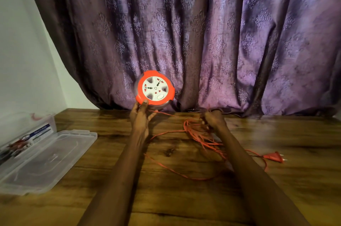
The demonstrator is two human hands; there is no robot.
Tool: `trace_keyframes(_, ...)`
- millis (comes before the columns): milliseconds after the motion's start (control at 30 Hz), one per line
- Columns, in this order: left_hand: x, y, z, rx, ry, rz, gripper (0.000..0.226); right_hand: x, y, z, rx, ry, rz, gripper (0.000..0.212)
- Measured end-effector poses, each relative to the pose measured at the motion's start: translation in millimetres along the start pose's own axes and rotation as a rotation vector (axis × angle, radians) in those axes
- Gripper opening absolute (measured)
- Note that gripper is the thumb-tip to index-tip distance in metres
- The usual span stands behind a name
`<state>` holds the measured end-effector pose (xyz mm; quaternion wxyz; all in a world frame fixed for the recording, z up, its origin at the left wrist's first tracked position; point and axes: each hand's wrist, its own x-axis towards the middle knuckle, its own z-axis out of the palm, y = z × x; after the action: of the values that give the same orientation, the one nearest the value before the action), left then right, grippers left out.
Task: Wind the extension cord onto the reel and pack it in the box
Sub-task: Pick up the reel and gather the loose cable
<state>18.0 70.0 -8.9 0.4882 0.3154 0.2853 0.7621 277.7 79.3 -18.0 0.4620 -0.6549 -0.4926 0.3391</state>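
Winding: not far along, I judge; most of the cord [199, 139] lies loose on the desk [166, 198].
Reel: the reel [154, 88] is held upright above the far edge of the desk, socket face toward the camera, in front of the curtain [221, 32].
Left hand: the left hand [141, 113] grips the reel by its lower rim, thumb on the orange front.
Right hand: the right hand [212, 119] is closed on a bunch of cord, to the right of the reel and lower; the view is blurred there.
Cord: thin and orange, it runs from under the reel across to the right hand, then trails in tangled loops toward the near side.
Plug: the plug [273, 157] rests on the desk at right, well apart from both hands.
Handling: the cord looks light, limp and prone to snag; best fed through loose fingers. The reel looks like rigid, smooth plastic; the rim seems the surest hold.
Box: the clear box [27, 133] and lid [48, 159] sit at the left edge.
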Motion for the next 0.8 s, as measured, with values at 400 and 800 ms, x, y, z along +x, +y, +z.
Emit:
trace_keyframes(400,-2,6,-3,-0.032,-0.012,-0.021,0.039,-12,-36,-8,-1.034,-0.045,-0.556,0.054)
trace_keyframes(800,-4,2,-1,0.037,-0.055,-0.026,0.029,-41,-40,-33,-0.806,-0.477,-0.531,0.014)
